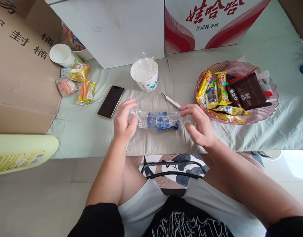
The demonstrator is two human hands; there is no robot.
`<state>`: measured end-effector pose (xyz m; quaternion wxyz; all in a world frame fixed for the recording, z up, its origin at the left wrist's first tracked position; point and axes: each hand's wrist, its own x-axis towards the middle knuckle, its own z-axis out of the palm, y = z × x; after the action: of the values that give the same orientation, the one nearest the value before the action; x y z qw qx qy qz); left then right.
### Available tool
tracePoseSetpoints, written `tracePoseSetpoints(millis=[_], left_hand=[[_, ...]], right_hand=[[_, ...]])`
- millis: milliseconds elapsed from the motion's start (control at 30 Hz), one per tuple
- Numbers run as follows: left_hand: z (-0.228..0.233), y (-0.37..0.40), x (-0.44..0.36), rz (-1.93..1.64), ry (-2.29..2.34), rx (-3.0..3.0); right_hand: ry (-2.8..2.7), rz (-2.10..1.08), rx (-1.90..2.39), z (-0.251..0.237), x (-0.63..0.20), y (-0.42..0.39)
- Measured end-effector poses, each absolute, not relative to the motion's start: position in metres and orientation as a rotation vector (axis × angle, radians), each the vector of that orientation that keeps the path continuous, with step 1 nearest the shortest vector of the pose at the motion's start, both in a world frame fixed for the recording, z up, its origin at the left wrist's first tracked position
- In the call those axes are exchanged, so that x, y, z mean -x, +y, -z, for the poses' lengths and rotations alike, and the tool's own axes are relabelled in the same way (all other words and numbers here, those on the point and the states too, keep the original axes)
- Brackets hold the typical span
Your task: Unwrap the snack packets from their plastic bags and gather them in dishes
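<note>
Between my hands a clear plastic bag (142,119) lies on the cloth, with small blue-wrapped packets (161,121) inside it. My left hand (125,119) is at the bag's left end, its thumb and fingers apart. At the right end, my right hand (197,124) is curved with thumb and fingers apart, nothing visible between them. A white pen-like tool (172,101) with a thin metal tip lies just behind the bag, its rear end near my right fingertips. Behind it stands a white paper cup (144,75) with clear plastic film in its mouth.
A pink ribbed bowl (273,98) of wrapped snacks sits to the right. To the left lie a black phone (111,101) and several snack packets (79,72) by a tipped paper cup (63,55). White boxes (131,33) and a cardboard box (25,75) bound the back and left.
</note>
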<state>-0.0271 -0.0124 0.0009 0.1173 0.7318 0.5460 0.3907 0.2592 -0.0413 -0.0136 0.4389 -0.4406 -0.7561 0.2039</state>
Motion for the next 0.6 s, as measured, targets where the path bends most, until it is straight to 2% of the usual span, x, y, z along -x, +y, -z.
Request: tracePoseSetpoints(millis=[133,233,367,467,600], left_hand=[[-0.008,-0.021,0.013,-0.755,1.531,-2.131],[-0.01,-0.023,0.014,-0.647,1.558,-1.931],[-0.017,-0.025,0.026,-0.561,1.17,-1.626],[-0.02,-0.025,0.03,-0.719,1.013,-1.508],[-0.014,-0.021,0.02,-1.248,1.285,-1.504]], right_hand=[[-2.135,-0.36,1.12,0.017,-0.256,-0.041],[-2.16,-0.264,1.194,0.021,-0.26,-0.039],[-2.117,-0.151,1.111,0.018,-0.263,-0.041],[-2.234,-0.181,0.971,0.014,-0.258,-0.048],[-2.347,-0.116,0.953,0.013,-0.249,-0.054]])
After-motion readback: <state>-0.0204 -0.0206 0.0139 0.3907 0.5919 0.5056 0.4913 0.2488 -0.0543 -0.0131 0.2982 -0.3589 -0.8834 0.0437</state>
